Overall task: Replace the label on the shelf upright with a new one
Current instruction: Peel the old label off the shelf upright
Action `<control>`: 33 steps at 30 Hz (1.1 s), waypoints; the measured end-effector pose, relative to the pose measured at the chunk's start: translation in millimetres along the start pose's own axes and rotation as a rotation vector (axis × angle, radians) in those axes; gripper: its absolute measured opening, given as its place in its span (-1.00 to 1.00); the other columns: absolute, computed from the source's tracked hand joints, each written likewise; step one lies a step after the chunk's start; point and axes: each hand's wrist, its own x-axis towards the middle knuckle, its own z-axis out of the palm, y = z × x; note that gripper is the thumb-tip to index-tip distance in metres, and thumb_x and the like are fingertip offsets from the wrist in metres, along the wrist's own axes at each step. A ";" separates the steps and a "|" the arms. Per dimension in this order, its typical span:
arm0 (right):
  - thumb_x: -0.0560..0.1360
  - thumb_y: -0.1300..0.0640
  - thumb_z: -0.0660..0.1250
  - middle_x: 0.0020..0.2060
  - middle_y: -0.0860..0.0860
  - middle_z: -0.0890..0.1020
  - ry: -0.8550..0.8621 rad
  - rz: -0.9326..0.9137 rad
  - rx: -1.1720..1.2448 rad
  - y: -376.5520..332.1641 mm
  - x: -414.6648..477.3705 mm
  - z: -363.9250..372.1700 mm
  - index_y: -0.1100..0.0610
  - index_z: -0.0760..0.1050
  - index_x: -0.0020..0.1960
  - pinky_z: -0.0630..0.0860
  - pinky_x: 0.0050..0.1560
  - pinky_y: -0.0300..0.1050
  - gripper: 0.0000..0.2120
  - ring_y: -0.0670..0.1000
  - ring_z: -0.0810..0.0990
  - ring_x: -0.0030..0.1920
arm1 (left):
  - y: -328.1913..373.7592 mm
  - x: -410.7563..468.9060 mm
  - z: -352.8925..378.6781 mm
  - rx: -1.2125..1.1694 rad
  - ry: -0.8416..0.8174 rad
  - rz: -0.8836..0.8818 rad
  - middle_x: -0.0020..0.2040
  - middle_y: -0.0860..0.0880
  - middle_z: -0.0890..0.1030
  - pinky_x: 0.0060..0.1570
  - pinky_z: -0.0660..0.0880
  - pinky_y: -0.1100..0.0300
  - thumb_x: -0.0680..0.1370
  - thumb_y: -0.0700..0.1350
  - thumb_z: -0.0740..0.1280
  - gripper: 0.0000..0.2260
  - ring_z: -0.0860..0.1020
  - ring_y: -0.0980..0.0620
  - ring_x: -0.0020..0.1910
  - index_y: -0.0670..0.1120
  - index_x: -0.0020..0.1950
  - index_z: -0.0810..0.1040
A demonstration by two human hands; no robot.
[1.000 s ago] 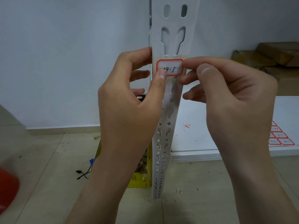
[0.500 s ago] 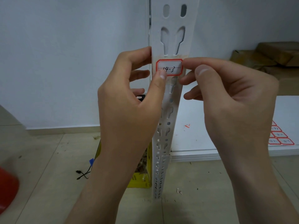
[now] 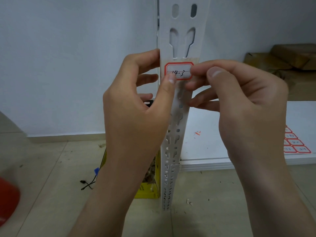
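Task item: red-bordered white paper label (image 3: 179,71), handwritten "14-3", upper centre of frame, on the front face of the white perforated metal shelf upright (image 3: 181,31), just below the two keyhole slots. A yellowish patch shows behind its top edge.
L hand: left hand (image 3: 133,117), centre-left. Fingers curled round the upright's left edge, thumb tip on the label's lower-left corner, so it grips the upright.
R hand: right hand (image 3: 248,100), centre-right. Fingers curled, index tip at the label's right edge, thumb alongside. Pinching that edge or only pressing it: cannot tell.
Step (judged): label being seated or lifted; which is unclear.
Technique: use L thumb as anchor so the label doesn't skew. If sticking, rub w/ flat fingertip from centre outward. If lifting, peel low & slow to avoid tearing. Keep the label square to the upright, clear of slots.
Hidden: label's right edge & lower-left corner under fingertips; upright's mid section behind both hands.
Cut off: sheet of red-bordered spare labels (image 3: 296,146), right edge of frame, on a white shelf board (image 3: 213,142); writing too small to read.
Unclear: blurred red object (image 3: 6,199), lower left.
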 end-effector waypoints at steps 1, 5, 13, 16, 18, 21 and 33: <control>0.62 0.27 0.25 -0.29 0.02 0.72 0.014 -0.023 -0.025 0.2 -0.4 -0.6 0.07 0.69 -0.07 0.64 -0.23 -0.22 -0.73 -0.07 0.70 -0.28 | 0.3 -0.2 0.1 0.000 0.000 -0.002 0.18 0.13 0.67 -0.14 0.69 0.13 0.63 -0.11 0.39 -0.72 0.67 0.12 0.15 -0.09 0.34 0.55; 0.62 0.24 0.27 -0.28 -0.05 0.72 0.055 -0.085 -0.105 1.1 -1.0 -1.2 -0.02 0.68 -0.03 0.68 -0.25 0.00 -0.75 0.02 0.71 -0.26 | 1.0 -0.5 0.4 0.003 0.001 -0.007 0.18 0.14 0.67 -0.14 0.69 0.14 0.63 -0.10 0.38 -0.72 0.67 0.13 0.15 -0.09 0.34 0.55; 0.63 0.25 0.27 -0.26 -0.02 0.73 0.032 -0.080 -0.110 1.5 -1.3 -0.5 -0.03 0.67 -0.02 0.68 -0.26 -0.05 -0.74 0.01 0.71 -0.26 | 0.4 -0.3 0.6 0.000 0.004 -0.010 0.18 0.12 0.68 -0.13 0.69 0.12 0.63 -0.10 0.38 -0.72 0.67 0.11 0.15 -0.09 0.34 0.56; 0.65 0.27 0.25 -0.25 0.00 0.72 0.009 -0.050 -0.073 1.1 0.1 -1.3 0.01 0.67 -0.02 0.65 -0.24 -0.24 -0.73 -0.03 0.71 -0.25 | 0.5 -0.1 0.8 0.006 0.004 -0.005 0.18 0.12 0.68 -0.14 0.68 0.18 0.63 -0.10 0.38 -0.72 0.67 0.11 0.15 -0.09 0.34 0.56; 0.66 0.30 0.24 -0.23 0.02 0.72 -0.013 -0.017 -0.031 0.2 1.1 -0.9 0.04 0.67 -0.03 0.65 -0.23 -0.27 -0.71 -0.07 0.70 -0.27 | 0.5 -0.1 0.8 -0.001 0.005 -0.011 0.18 0.12 0.68 -0.16 0.67 0.21 0.63 -0.10 0.38 -0.72 0.67 0.11 0.15 -0.09 0.34 0.56; 0.65 0.32 0.24 -0.23 0.06 0.72 -0.048 0.024 0.037 -0.9 0.4 2.1 0.08 0.67 -0.09 0.65 -0.22 -0.26 -0.70 -0.10 0.68 -0.31 | 0.9 -0.6 0.8 -0.019 0.002 -0.017 0.16 0.16 0.67 -0.14 0.67 0.16 0.62 -0.13 0.39 -0.73 0.67 0.13 0.14 -0.07 0.33 0.56; 0.63 0.24 0.28 -0.28 -0.02 0.72 0.060 -0.107 -0.125 1.1 -2.7 0.3 -0.05 0.67 -0.02 0.64 -0.30 0.10 -0.74 0.06 0.70 -0.30 | 1.7 -0.1 2.2 -0.016 0.005 -0.014 0.16 0.13 0.68 -0.15 0.68 0.17 0.62 -0.12 0.39 -0.72 0.67 0.12 0.14 -0.10 0.33 0.56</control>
